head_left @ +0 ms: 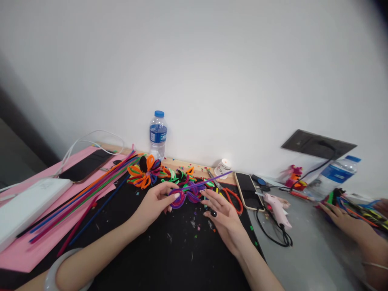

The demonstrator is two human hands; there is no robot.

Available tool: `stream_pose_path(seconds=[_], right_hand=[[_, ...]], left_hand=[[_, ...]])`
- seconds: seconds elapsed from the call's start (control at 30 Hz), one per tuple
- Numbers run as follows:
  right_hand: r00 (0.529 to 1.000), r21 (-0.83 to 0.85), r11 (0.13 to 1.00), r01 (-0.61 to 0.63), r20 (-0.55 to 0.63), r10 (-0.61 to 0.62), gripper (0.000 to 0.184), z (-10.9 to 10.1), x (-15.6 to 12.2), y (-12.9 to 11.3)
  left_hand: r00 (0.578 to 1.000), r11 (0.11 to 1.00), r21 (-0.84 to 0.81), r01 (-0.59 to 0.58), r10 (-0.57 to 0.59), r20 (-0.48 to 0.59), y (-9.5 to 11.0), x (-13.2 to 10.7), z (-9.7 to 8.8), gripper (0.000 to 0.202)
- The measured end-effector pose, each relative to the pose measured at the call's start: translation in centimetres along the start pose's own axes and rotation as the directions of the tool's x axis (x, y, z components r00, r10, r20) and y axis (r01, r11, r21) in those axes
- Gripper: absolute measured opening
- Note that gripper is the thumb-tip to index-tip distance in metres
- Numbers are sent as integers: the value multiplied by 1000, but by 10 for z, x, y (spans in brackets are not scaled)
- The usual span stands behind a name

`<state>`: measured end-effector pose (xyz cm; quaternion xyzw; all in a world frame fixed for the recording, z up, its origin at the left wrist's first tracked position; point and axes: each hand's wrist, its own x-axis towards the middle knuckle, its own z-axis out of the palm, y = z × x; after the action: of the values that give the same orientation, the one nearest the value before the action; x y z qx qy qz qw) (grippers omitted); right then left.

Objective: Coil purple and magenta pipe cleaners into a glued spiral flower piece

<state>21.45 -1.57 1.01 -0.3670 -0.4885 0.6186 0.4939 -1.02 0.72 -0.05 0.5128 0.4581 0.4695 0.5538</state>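
My left hand [160, 199] pinches a coiled purple and magenta pipe cleaner [178, 200] between thumb and fingers. From the coil a straight purple end [214, 178] runs up to the right. My right hand [222, 216] is open beside it, fingers stretched and apart, with the fingertips close to purple pipe-cleaner loops [194, 196]; whether they touch I cannot tell. Behind my hands lie an orange pipe-cleaner flower [148, 171] and several green, black and orange loop shapes [178, 175]. Orange-handled scissors [235, 200] lie just beyond my right hand.
Long pipe cleaners [81, 197] lie on pink paper [27, 258] at left, near a white power bank [36, 204] and a phone [86, 165]. A water bottle [158, 135] and a paper cup [222, 166] stand behind. At right are another phone [247, 190], a glue gun [277, 210] and a co-worker's hand [342, 220].
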Motion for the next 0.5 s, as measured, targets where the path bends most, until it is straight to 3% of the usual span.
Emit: stream_pose_path(seconds=[0.07,0.1,0.2,0.27,0.3,0.4,0.47,0.5], right_hand=[[991,-290,951,105,-54,-126,40,-3,0,0],[974,-444,882,158,-79,-214,38,-6,1,0],[868,-772,594,228,-115,-482,34,-22,3,-7],[788,-880,440,178,-140,-599,33,-38,6,-16],[742,-928,351,127,-146,-654,33,-47,7,-22],[674,-974,155,-163,-225,-703,41,-78,7,-38],[619,-880,111,-463,-410,-670,49,-98,3,-45],[564,-791,128,-598,-529,-634,52,-108,1,-47]], left_hand=[[1000,1000,-13,-2,2,-22,1,0,0,24],[1000,1000,-16,-2,1,-28,1,-1,-1,24],[999,1000,-25,1,-2,-35,2,-2,0,24],[999,1000,-30,2,-3,-39,2,-3,0,25],[999,1000,-32,1,-2,-42,2,-3,0,25],[999,1000,-29,-8,7,-50,4,-4,1,25],[999,999,-31,-10,8,-53,4,-3,1,26],[998,999,-34,-7,5,-55,5,-3,2,26]])
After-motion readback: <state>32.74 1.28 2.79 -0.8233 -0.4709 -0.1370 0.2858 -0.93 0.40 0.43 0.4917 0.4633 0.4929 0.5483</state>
